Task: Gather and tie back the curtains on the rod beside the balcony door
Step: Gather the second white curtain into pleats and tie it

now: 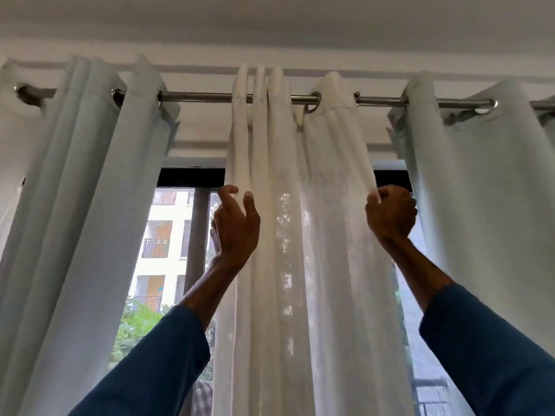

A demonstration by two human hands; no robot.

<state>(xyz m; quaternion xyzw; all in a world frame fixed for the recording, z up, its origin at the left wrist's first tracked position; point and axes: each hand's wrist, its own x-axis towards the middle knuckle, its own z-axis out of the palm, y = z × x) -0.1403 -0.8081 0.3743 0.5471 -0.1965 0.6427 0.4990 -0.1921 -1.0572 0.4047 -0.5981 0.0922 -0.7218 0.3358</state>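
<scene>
A shiny metal rod (210, 97) runs across the top, from 9 o'clock to 3 o'clock. A thin white curtain (279, 265) hangs from it in the middle, going down from 12 o'clock to 6 o'clock. Light shines through it, and its top is bunched in folds on the rod. The left hand (235, 232) is at the 9 o'clock side of the white curtain. Its fingers and thumb curl round the edge of the cloth and hold it. The right hand (390, 214) is at the 3 o'clock side. It is balled up tight and grips the other edge of the same cloth. Both hands are up high, below the rod and well apart, with the white curtain between them. The arms wear dark blue sleeves (495, 355). The left blue curtain (75, 205) hangs at 9 o'clock from the white one, and the right blue curtain (480, 190) hangs at 3 o'clock. Between the white curtain and the left blue curtain is a window (190, 177), with a white building (159, 235) and green leaves (135, 322) outside.
</scene>
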